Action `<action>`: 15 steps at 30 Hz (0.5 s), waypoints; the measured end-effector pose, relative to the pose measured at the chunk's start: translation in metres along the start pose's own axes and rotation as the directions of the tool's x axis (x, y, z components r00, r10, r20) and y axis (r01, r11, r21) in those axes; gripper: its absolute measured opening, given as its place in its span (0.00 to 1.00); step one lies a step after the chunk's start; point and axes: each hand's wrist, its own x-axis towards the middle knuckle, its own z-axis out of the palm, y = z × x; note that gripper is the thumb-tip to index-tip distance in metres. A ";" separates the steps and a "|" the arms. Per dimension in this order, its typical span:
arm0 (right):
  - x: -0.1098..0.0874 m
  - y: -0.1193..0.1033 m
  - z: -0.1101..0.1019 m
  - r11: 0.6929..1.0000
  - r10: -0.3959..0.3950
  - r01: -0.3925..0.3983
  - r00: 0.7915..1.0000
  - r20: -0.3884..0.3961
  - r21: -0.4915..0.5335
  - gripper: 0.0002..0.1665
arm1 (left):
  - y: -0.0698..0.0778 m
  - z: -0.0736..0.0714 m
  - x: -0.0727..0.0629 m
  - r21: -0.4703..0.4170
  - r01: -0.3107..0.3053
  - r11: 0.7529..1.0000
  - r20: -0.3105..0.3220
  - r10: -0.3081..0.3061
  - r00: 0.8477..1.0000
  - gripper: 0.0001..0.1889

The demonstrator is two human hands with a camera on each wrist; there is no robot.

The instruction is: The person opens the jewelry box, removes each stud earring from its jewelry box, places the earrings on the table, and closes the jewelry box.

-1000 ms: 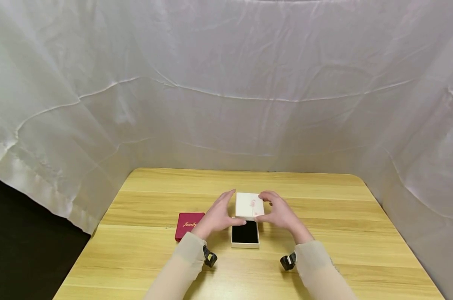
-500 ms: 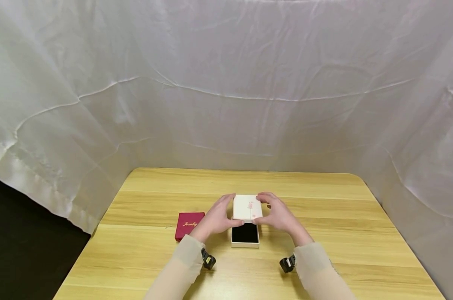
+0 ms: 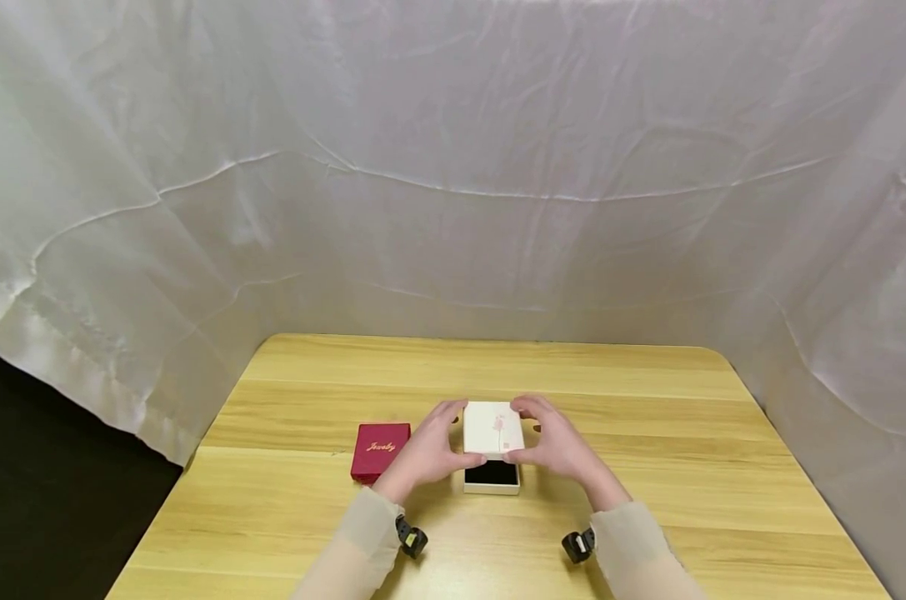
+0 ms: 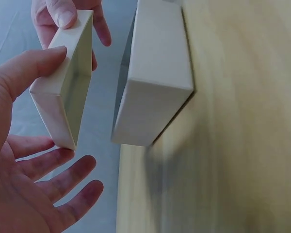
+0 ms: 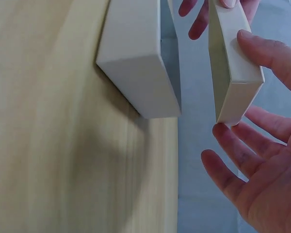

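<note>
A white box lid (image 3: 493, 428) with a pink flower print is held level above the white box base (image 3: 492, 488), which stands on the table with a black lining inside. My left hand (image 3: 433, 447) pinches the lid's left side, thumb on the near edge and fingertips at the far corner. On the other side my right hand (image 3: 559, 443) pinches it the same way. Both wrist views show a gap between the hollow lid (image 4: 63, 77) and the base (image 5: 136, 58). The lid covers the back part of the base in the head view.
A dark red jewelry box (image 3: 377, 450) with gold lettering lies on the wooden table (image 3: 685, 467), left of the base and close to my left forearm. Pale curtains (image 3: 453, 208) hang behind the table and along its sides.
Both hands have brought the lid toward me and slightly left, so it now covers more of the base. The base and the red box have stayed in place.
</note>
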 end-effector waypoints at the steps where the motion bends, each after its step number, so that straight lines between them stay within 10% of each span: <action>1: -0.001 0.000 0.001 1.000 0.000 0.000 1.000 -0.001 -0.004 0.49 | 0.000 0.001 -0.002 -0.006 0.004 1.000 0.002 -0.004 1.000 0.48; 15: -0.019 0.003 0.015 0.998 0.060 -0.060 0.998 -0.002 0.018 0.55 | -0.004 0.011 -0.022 -0.022 0.012 1.000 0.035 -0.012 0.999 0.48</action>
